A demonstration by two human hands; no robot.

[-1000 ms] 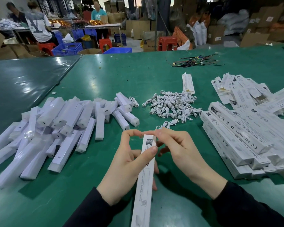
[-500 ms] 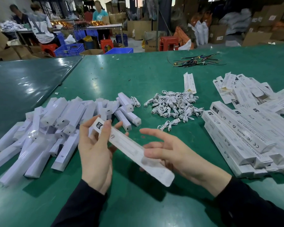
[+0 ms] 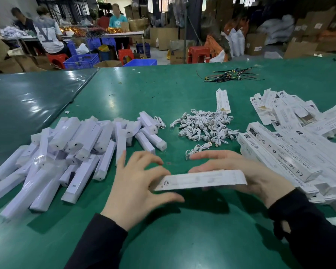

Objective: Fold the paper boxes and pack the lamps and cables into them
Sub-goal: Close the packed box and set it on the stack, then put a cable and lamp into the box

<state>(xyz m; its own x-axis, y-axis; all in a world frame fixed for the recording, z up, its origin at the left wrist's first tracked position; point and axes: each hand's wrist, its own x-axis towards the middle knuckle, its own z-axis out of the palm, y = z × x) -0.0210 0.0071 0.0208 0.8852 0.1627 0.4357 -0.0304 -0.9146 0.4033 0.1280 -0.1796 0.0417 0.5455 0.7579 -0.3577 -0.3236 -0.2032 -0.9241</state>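
Across frame centre: green table (image 3: 182,94) | left: lamp pile (image 3: 66,148) | right: stacked boxes (image 3: 291,158) | centre: cable heap (image 3: 204,127) | lower centre: flat box (image 3: 200,179), long axis left-right, between hands | right hand (image 3: 241,171) gripping far end | left hand (image 3: 138,183) fingertips at near end, spread

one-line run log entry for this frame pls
stage: box handling | left hand: open, fingertips at paper box end | right hand: holds box crosswise above table | lamps, cables: untouched

Packing workshop: cardboard cartons (image 3: 255,43), crates (image 3: 81,61), seated workers (image 3: 47,33).
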